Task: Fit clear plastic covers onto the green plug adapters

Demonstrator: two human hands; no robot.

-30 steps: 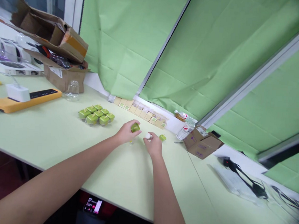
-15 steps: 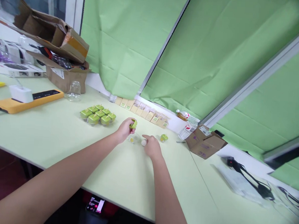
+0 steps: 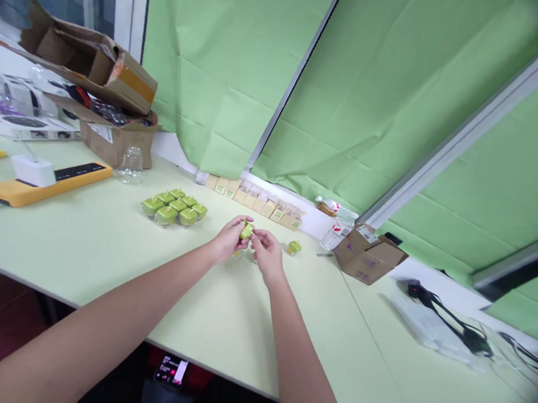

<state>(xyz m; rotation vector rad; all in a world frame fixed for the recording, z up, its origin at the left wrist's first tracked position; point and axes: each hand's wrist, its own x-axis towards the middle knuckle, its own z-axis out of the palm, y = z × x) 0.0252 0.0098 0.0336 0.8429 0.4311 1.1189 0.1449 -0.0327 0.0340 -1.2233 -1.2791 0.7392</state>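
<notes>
My left hand (image 3: pixel 229 240) grips a small green lid (image 3: pixel 247 230) above the table. The fingers of my right hand (image 3: pixel 267 253) are pinched together at the lid's right edge. Just below the hands, a small clear cup (image 3: pixel 238 254) with a bit of yellow in it is partly hidden. To the right of my right hand sits a single clear cup with a green lid (image 3: pixel 294 247). Off to the left, several green-lidded clear cups (image 3: pixel 165 216) stand in a close block.
Small tan boxes (image 3: pixel 251 199) line the wall. Clear bottles (image 3: pixel 336 235) lie beside a cardboard box (image 3: pixel 368 254) at the right. On the left are an orange power strip (image 3: pixel 64 184), a clear jar (image 3: pixel 131 165) and open cartons (image 3: pixel 117 142). Black cables (image 3: pixel 453 322) lie far right.
My right hand has risen from the white round piece on the table and moved left to the green lid. My left hand has shifted slightly right, turning the lid.
</notes>
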